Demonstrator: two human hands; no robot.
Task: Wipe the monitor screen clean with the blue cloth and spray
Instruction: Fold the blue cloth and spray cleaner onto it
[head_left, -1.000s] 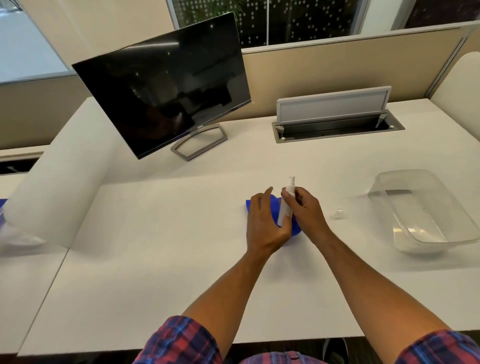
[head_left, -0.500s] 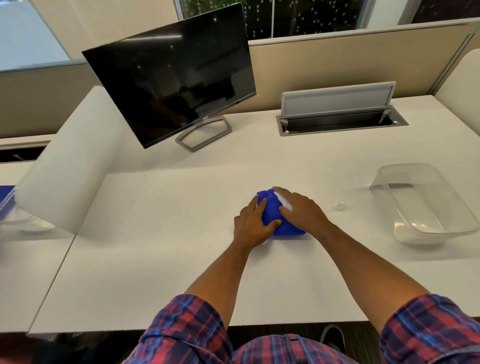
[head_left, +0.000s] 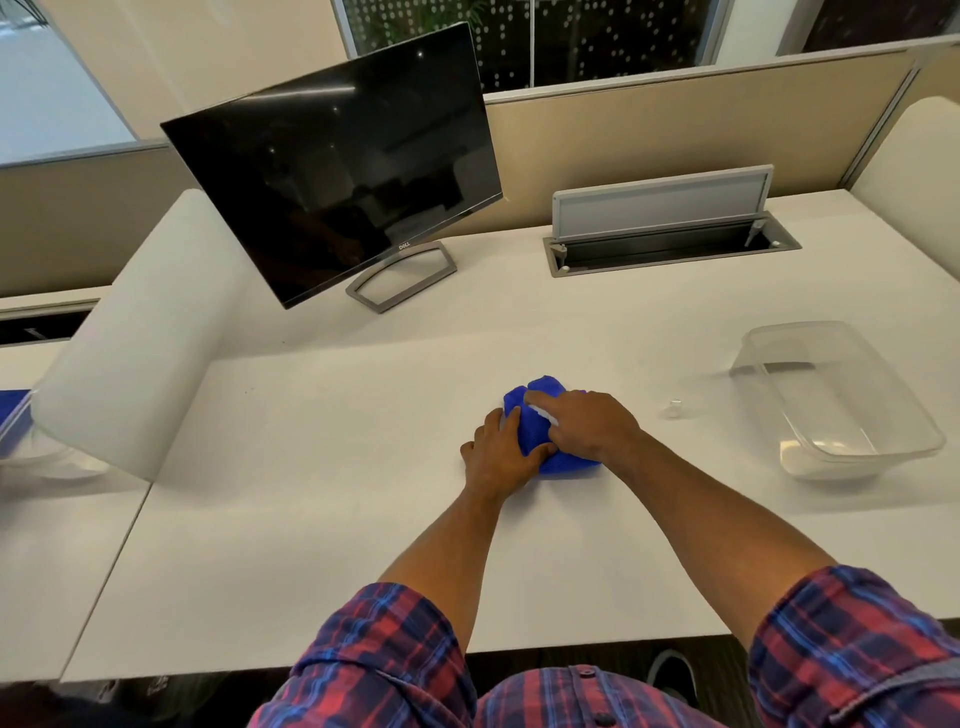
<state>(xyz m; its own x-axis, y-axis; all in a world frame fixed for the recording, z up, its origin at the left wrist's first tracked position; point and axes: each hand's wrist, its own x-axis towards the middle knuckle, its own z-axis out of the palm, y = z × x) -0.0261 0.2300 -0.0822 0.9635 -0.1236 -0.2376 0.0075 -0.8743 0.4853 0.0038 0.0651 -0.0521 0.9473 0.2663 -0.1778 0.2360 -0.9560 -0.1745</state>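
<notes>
Cloth (head_left: 540, 441): bunched on desk (head_left: 311, 493), well short of monitor (head_left: 332, 171).
Left hand (head_left: 496, 457): pinches cloth, pinning it for wetting.
Right hand (head_left: 587, 423): clasps spray (head_left: 543, 414), nozzle at cloth, likely dampening.

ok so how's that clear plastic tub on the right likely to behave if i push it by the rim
The clear plastic tub looks thin-walled and empty, so probably light. On the smooth white desk it would likely slide rather than tip, since it sits low and wide. The walls may flex a little under the push.
</notes>
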